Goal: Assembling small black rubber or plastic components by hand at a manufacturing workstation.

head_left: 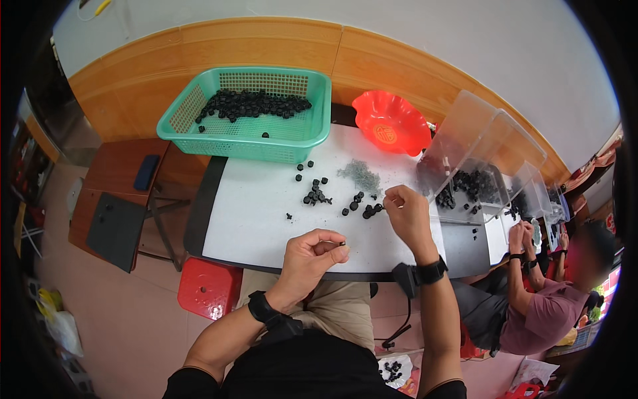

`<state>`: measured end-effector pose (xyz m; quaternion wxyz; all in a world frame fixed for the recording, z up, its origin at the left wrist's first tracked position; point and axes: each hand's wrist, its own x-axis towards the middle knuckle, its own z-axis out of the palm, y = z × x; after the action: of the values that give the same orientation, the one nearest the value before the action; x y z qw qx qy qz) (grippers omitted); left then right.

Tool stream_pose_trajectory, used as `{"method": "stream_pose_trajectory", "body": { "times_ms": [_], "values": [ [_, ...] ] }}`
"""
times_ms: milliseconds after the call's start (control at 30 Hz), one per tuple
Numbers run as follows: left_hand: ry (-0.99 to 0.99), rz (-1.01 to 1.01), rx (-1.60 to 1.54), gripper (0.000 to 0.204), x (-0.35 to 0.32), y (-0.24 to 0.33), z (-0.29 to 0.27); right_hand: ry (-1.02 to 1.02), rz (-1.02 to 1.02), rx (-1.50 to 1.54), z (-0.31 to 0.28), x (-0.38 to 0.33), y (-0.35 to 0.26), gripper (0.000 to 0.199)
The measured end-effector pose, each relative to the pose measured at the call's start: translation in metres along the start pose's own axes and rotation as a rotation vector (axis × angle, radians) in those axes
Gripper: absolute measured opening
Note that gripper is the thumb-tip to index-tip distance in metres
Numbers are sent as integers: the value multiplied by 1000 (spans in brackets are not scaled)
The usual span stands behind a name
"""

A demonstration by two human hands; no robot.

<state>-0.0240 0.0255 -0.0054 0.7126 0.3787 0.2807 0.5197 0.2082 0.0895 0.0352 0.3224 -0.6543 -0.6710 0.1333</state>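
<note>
The left hand [312, 256] pinches a small black part [342, 245] near the table's edge; the right hand [405, 209], fingers closed, touches the black pieces [369, 210] just to its left.

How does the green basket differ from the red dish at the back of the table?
The green basket is rectangular with mesh walls; the red dish is round, solid and scalloped at its rim. The basket is the larger of the two. The basket holds a heap of small black parts; the dish looks empty. Both sit at the far edge of the white table.
</note>
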Motion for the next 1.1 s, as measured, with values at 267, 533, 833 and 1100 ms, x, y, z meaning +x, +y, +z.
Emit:
{"method": "stream_pose_trajectory", "body": {
  "times_ms": [267, 533, 833, 1100],
  "values": [
    [11, -25, -2, 13, 0, -2, -3, 29, -103, -251, 13, 27, 23, 22],
    [21, -40, 0, 13, 1, -3, -3, -28, -99, -404, 17, 35, 20, 21],
    [19, -15, -6, 13, 0, -3, -5, -171, -35, -457, 11, 46, 8, 19],
    [29, -18, -25, 13, -2, -3, -5, -115, -88, -324, 4, 37, 14, 25]
  ]
}}
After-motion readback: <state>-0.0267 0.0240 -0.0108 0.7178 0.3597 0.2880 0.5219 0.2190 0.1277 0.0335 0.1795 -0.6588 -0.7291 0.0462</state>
